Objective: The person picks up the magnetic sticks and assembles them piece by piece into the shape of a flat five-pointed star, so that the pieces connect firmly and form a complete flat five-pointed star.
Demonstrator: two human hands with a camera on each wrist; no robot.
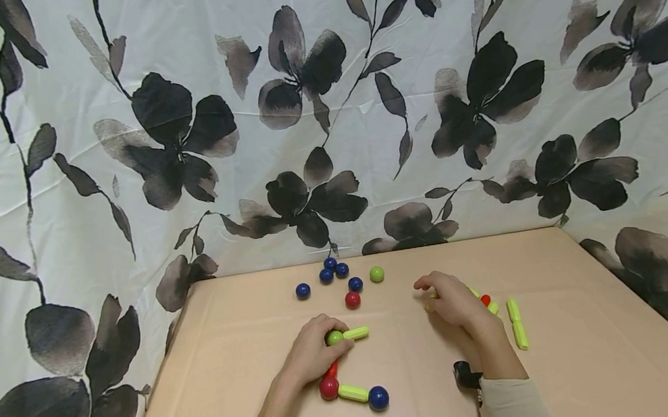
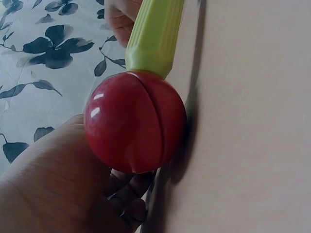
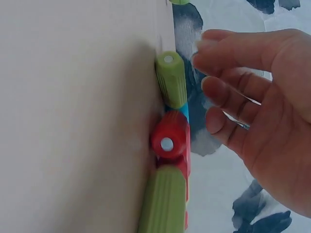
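My left hand (image 1: pixel 312 352) grips a green ball (image 1: pixel 335 337) between thumb and fingers. A lime stick (image 1: pixel 356 333) points right from that ball, and a red stick (image 1: pixel 332 370) runs from beneath the hand to a red ball (image 1: pixel 329 388). From the red ball another lime stick (image 1: pixel 353 392) leads to a blue ball (image 1: pixel 378 398). My right hand (image 1: pixel 455 299) hovers at the right with loosely bent fingers, holding nothing visible. In the right wrist view it is beside a lime stick (image 3: pixel 172 80) and a red stick (image 3: pixel 170 136), apart from both.
Several blue balls (image 1: pixel 342 270), a red ball (image 1: pixel 352 300) and a green ball (image 1: pixel 376 274) sit near the back edge. Lime sticks (image 1: pixel 518 325) lie right of the right hand. Floral cloth (image 1: pixel 387 128) hangs behind the table (image 1: pixel 600 357).
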